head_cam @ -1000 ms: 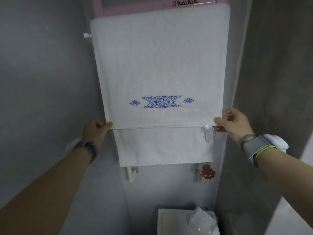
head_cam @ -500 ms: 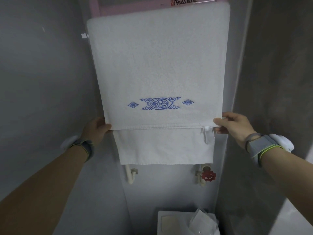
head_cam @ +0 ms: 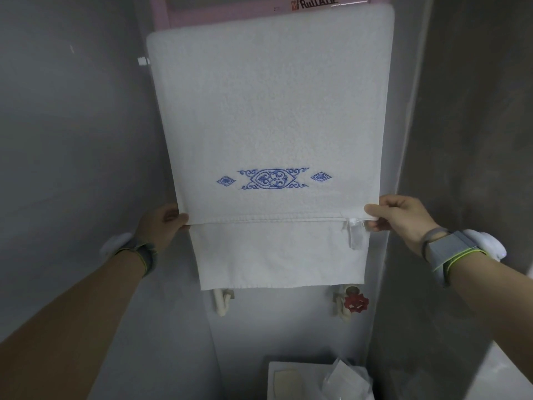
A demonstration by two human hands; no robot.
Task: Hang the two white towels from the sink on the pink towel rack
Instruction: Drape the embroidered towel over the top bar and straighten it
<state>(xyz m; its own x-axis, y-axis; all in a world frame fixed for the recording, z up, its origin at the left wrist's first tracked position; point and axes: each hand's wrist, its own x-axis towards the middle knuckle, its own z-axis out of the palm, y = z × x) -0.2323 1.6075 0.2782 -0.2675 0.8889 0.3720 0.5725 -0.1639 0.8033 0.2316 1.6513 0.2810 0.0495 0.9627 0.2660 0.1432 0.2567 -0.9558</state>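
Observation:
A white towel [head_cam: 271, 111] with a blue embroidered motif hangs over a bar of the pink towel rack [head_cam: 219, 13] at the top of the view. My left hand [head_cam: 161, 226] pinches its lower left corner and my right hand [head_cam: 401, 216] pinches its lower right corner, holding the front flap out. Behind and below it hangs a second layer of white towel [head_cam: 277, 255] with a small white tag; whether this is the back flap or a separate towel I cannot tell.
Grey walls close in on both sides of the narrow niche. Below the towel are a white pipe [head_cam: 220, 303] and a red valve wheel [head_cam: 356, 303]. A white cistern top [head_cam: 288, 379] with a crumpled plastic wrapper sits at the bottom.
The view has drifted slightly, so the towel and rack sit a little lower left in frame. Both hands keep their pinch on the towel's lower corners, raised a touch.

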